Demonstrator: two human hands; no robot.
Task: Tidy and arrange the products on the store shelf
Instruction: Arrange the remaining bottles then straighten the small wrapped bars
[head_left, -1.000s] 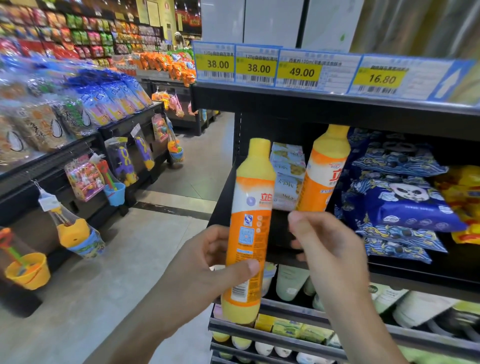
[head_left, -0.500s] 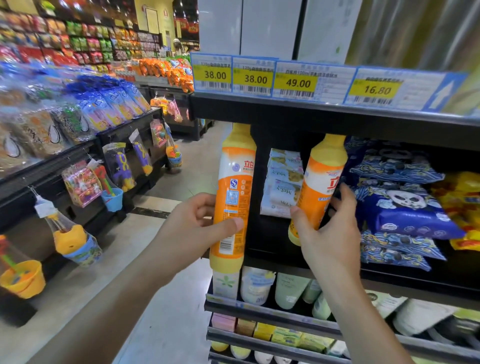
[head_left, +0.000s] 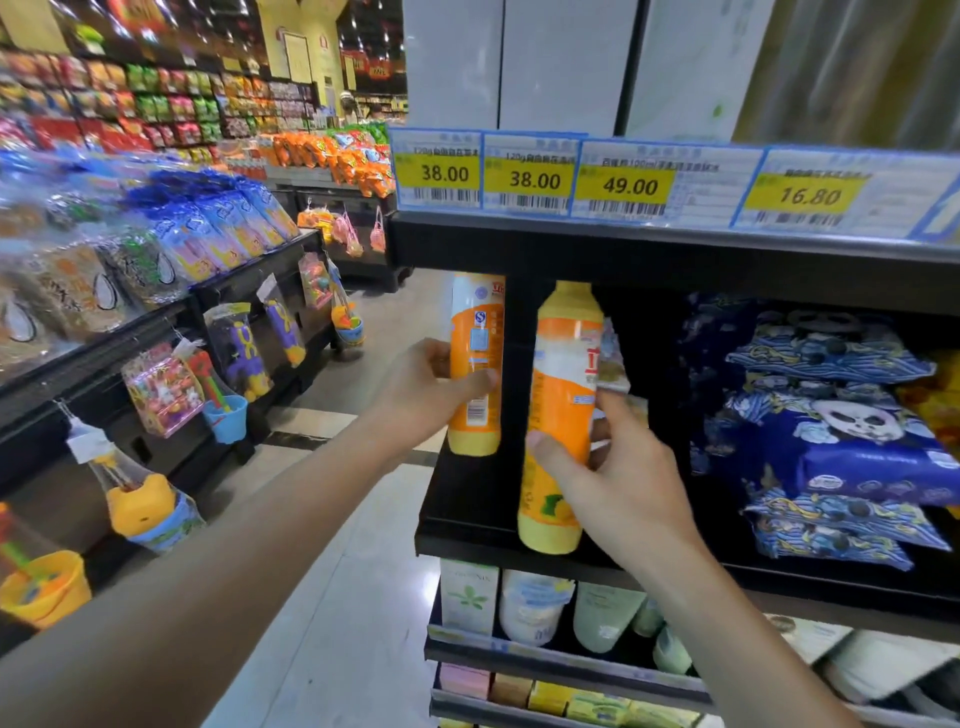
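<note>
Two orange-and-yellow bottles stand upright at the left end of the black shelf (head_left: 467, 535). My left hand (head_left: 421, 395) grips the left bottle (head_left: 475, 364) round its middle; its cap is hidden behind the shelf above. My right hand (head_left: 618, 478) holds the right bottle (head_left: 561, 395), which sits near the shelf's front edge. Behind that bottle a small pale packet (head_left: 613, 364) shows only partly.
Blue panda-print packs (head_left: 852, 441) are stacked to the right on the same shelf. Price tags (head_left: 623, 182) line the shelf above. Tubes and jars (head_left: 530, 603) fill the shelf below. Across the aisle to the left stands a rack of snacks and hanging toys (head_left: 161, 384).
Both bottles moved up and inward onto the shelf. The left bottle went from out in front of the shelf edge to the shelf's left end; the right bottle now stands upright near the front.
</note>
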